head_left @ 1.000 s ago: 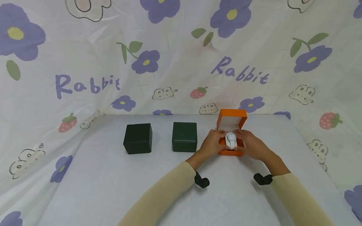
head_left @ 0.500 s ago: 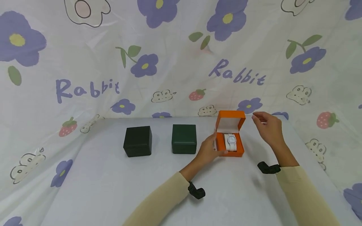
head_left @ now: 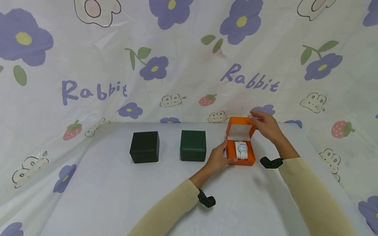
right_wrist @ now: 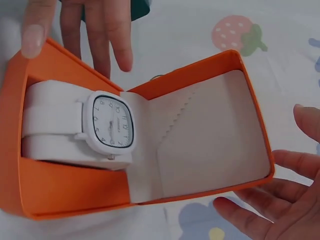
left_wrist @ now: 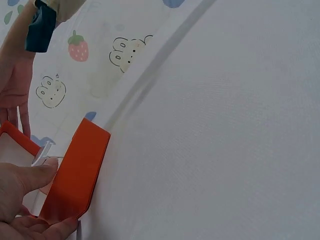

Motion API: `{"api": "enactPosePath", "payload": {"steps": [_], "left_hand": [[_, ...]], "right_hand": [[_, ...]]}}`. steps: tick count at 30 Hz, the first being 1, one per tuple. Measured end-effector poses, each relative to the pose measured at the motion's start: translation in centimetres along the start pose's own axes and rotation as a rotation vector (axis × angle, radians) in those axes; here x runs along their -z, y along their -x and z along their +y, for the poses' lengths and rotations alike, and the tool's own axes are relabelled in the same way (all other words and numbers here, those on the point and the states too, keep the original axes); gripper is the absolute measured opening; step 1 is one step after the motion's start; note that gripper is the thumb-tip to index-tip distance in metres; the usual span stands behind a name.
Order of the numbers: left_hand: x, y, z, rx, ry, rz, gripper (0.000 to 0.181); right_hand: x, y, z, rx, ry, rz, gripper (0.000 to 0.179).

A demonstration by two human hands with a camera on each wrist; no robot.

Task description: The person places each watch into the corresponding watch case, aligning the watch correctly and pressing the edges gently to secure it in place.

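An orange watch box stands with its lid raised, showing a white lining. Inside the base, a white watch is wrapped round a white cushion, its squarish dial facing up. My left hand grips the base at its left side, thumb on the front edge and fingers along the side. At the lid's upper right corner is my right hand; its loosely bent fingers touch the lid's edge and reach behind it, while the thumb stays apart from it.
To the left of the orange box stand a dark green box and a black box, both with lids down. A white cloth covers the table. Behind it hangs a flower-patterned curtain.
Both hands were at the watch in the box. The right hand let go, rose to the right, then came left to the lid. The left hand shifted to the base's left side.
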State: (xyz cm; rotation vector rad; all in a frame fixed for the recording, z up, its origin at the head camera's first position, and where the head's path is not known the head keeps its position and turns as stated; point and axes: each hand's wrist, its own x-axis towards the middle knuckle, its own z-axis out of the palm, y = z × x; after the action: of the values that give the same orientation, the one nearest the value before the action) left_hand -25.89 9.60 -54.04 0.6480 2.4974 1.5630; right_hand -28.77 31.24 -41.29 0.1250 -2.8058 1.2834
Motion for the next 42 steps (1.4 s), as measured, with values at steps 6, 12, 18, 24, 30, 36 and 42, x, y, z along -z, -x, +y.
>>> {"api": "enactPosePath", "payload": {"steps": [6,12,18,24,30,36,42], "left_hand": [[0.0,-0.2,-0.1,0.011,0.021,-0.004,0.090],[0.1,-0.5,-0.4,0.015,-0.004,0.002,0.088],[0.2,-0.7,-0.8,-0.008,0.011,0.008,0.087],[0.1,-0.7,-1.0,-0.035,0.081,0.013,0.087],[-0.2,-0.6,-1.1,-0.023,0.121,-0.004,0.088],[-0.1,-0.7,-1.2,-0.026,0.089,-0.015,0.085],[-0.1,-0.6,-1.2,-0.003,0.049,-0.014,0.085]], "right_hand": [[-0.8,-0.5,0.3,-0.008,0.043,-0.024,0.065],[-1.6,-0.6,0.5,0.001,0.053,-0.037,0.064],[-2.2,0.1,1.4,0.031,-0.031,-0.017,0.055],[-2.8,1.5,2.5,0.074,-0.084,0.018,0.047],[-3.2,2.6,3.3,0.078,-0.077,0.043,0.047],[-3.8,3.6,3.5,0.110,-0.119,0.066,0.044],[-4.5,4.4,4.2,0.154,-0.137,0.104,0.039]]}}
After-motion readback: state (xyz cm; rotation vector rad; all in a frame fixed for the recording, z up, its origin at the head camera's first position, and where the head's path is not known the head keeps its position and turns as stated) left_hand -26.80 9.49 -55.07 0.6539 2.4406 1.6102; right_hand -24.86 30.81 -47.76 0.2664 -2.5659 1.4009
